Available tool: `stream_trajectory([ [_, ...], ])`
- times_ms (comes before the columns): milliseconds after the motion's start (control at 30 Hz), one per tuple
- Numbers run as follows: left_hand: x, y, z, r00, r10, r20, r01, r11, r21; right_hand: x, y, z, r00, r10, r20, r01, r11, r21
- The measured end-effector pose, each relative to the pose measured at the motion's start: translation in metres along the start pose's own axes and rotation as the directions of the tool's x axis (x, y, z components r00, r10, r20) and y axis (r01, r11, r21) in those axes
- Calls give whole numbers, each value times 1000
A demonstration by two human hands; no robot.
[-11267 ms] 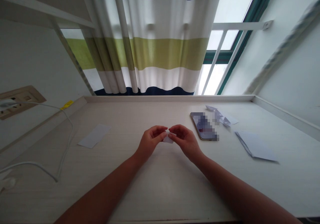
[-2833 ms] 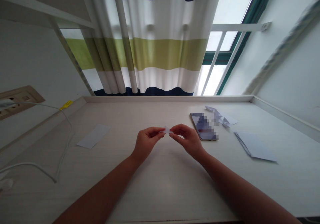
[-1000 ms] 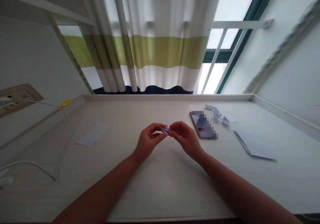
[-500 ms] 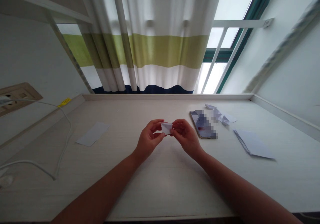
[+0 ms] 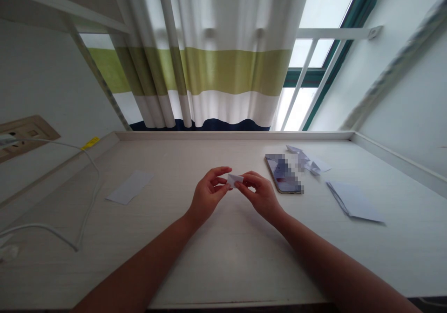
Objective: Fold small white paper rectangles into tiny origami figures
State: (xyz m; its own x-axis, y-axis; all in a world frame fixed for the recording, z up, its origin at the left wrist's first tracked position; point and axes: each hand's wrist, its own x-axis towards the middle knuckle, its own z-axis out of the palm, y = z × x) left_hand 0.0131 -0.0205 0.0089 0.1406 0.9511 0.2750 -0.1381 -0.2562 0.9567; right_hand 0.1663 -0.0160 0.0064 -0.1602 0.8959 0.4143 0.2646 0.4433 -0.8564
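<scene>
Compared with half a second ago, the folded paper (image 5: 233,179) is tilting, its top edge sloping down rightward; the right hand (image 5: 260,191) is pinching it, while the left hand (image 5: 208,189) is touching its left side, grip unclear. Both are working over the tabletop (image 5: 223,252), well back from its near edge (image 5: 240,302), the phone (image 5: 282,175) lying beside the right.

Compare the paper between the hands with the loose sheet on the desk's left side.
Size: the held paper appears smaller than the loose sheet.
Shape: the held paper is folded; the loose sheet lies flat.
Support: the right hand pinches the held paper, the left hand at its other edge; the loose sheet rests untouched on the desk.
Shared: both white.
</scene>
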Motion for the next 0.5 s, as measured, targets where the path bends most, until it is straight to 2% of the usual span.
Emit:
stream_trajectory([
  [200,3,-6,-4,998,-53,-26,56,982,180,1,5,3,974,187,130,-212,954,212],
  [367,4,-5,-3,997,-74,3,72,985,159,2,7,5,959,227,167,-268,919,290],
  [500,5,-2,-2,996,-88,2,87,988,130,3,8,5,959,240,149,-274,919,284],
])
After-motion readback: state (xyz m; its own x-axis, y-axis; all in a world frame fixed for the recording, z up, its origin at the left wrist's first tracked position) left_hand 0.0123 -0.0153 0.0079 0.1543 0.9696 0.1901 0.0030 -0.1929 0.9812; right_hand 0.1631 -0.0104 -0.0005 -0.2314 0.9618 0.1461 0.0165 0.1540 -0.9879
